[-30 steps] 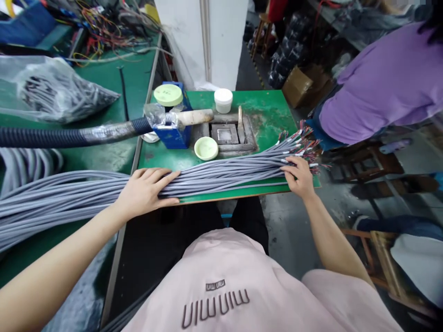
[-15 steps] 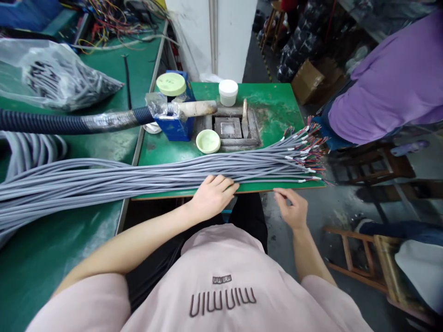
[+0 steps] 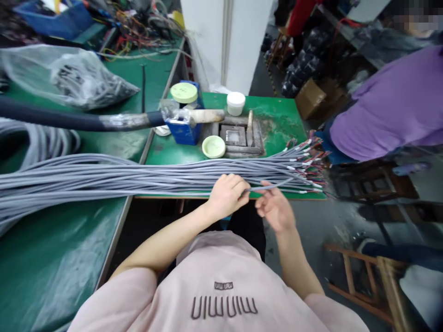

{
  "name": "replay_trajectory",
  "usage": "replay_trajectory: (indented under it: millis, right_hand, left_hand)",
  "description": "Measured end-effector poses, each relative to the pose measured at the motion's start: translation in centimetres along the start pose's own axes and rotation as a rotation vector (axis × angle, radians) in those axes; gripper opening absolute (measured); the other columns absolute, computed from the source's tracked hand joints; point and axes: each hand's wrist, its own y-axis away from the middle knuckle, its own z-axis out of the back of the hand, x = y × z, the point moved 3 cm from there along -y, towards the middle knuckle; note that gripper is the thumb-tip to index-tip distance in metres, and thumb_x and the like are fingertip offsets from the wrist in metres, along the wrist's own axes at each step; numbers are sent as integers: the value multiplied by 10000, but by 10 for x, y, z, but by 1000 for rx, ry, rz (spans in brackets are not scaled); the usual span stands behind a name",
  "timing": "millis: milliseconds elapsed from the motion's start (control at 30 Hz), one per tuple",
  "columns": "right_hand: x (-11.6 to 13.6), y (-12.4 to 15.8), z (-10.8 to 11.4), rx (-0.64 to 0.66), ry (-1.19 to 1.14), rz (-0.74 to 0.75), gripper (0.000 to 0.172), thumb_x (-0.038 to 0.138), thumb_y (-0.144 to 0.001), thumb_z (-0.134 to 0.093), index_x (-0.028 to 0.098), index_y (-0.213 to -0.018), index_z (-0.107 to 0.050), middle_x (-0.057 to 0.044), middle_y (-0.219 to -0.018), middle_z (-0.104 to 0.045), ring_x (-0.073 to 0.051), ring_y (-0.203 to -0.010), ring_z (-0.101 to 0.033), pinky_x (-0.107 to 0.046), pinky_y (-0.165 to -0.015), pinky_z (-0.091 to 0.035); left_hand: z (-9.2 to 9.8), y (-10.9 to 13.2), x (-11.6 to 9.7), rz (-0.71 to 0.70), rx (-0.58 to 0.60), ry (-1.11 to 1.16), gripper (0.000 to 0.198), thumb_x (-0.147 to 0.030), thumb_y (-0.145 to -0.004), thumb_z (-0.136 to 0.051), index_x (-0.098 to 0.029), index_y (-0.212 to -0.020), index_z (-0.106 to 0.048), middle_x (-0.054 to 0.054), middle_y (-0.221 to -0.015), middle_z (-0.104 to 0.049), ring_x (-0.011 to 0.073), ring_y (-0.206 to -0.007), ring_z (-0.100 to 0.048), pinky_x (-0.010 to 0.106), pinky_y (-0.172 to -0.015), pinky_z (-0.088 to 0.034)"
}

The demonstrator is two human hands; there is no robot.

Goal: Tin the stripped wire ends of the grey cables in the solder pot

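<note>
A long bundle of grey cables (image 3: 166,177) lies across the green bench, its stripped ends with thin coloured wires (image 3: 316,161) fanning out at the right. My left hand (image 3: 228,196) is closed on one grey cable (image 3: 258,188) at the near side of the bundle, lifting it slightly. Just to the right, my right hand (image 3: 277,210) is beside that same cable, its fingers loosely bent and apart. One of its fingertips comes up against the cable; whether it touches cannot be made out.
Behind the bundle are a framed metal pot (image 3: 233,136), a flat-bladed scraper (image 3: 250,129), a pale green dish (image 3: 213,146), a white tub (image 3: 236,103) and a blue box (image 3: 185,131). A dark hose (image 3: 131,121) reaches in from the left. A person in purple (image 3: 387,110) is at the right.
My left hand has picked up one cable from the bundle's near edge. My right hand has moved left and up to that cable, its fingers spreading. The camera view has shifted a little.
</note>
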Motion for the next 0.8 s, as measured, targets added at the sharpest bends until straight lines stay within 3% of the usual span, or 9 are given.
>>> replay_trajectory:
  millis: [167,267,333,400,467,567,667,800]
  right_hand:
    - [45,-5,29,-271,-9,406,273,421,-899,-408,278,-884,-640,-15,-820,-601,-79,-474,-402,-212,-421,-328]
    - [63,5,36,-412,-66,565,248,377,-910,-441,280,-839,-659,14,-742,-572,-78,-471,-414,-219,-437,-342]
    - [68,15,32,-426,-37,631,225,372,-896,-479,265,-866,-674,24,-649,-554,-93,-450,-424,-236,-433,-360]
    - [68,24,22,-338,82,638,226,365,-884,-499,241,-904,-688,28,-557,-533,-111,-438,-441,-255,-437,-378]
    - [60,31,9,-209,296,547,222,330,-889,-503,226,-927,-696,20,-533,-554,-124,-469,-489,-265,-469,-401]
    - [40,38,-16,28,652,344,205,258,-898,-493,219,-901,-693,2,-621,-622,-132,-566,-565,-270,-556,-441]
    - [22,41,-39,228,808,295,206,240,-897,-479,206,-819,-667,-7,-670,-623,-135,-634,-587,-263,-619,-462]
    - [12,37,-53,275,846,287,221,230,-901,-471,199,-740,-619,-2,-678,-619,-123,-654,-586,-238,-640,-456]
  left_hand:
    - [-1,9,-7,-35,-40,104,120,-194,-884,-468,-189,-890,-588,39,-810,-655,136,-740,-581,298,-617,-362]
    - [0,15,-4,-18,-39,126,125,-227,-890,-486,-191,-903,-605,46,-834,-673,145,-759,-596,296,-625,-373]
    - [2,17,-5,-10,-12,207,135,-268,-890,-515,-191,-923,-620,57,-862,-680,155,-779,-598,303,-658,-399]
    - [6,18,-7,25,-4,400,146,-294,-879,-555,-189,-949,-629,61,-843,-677,155,-773,-593,307,-696,-432]
    - [12,19,-8,117,-31,652,167,-294,-863,-591,-191,-985,-639,46,-774,-659,146,-742,-585,304,-714,-460]
    - [14,22,-6,303,-46,947,236,-289,-840,-629,-198,-1056,-652,22,-718,-622,126,-689,-565,285,-685,-475]
    - [8,28,-4,444,21,1181,235,-302,-815,-660,-197,-1024,-684,24,-758,-620,105,-643,-557,260,-625,-474]
    - [-2,37,-2,640,50,1376,153,-300,-794,-681,-171,-866,-722,20,-745,-602,91,-612,-571,235,-601,-481]
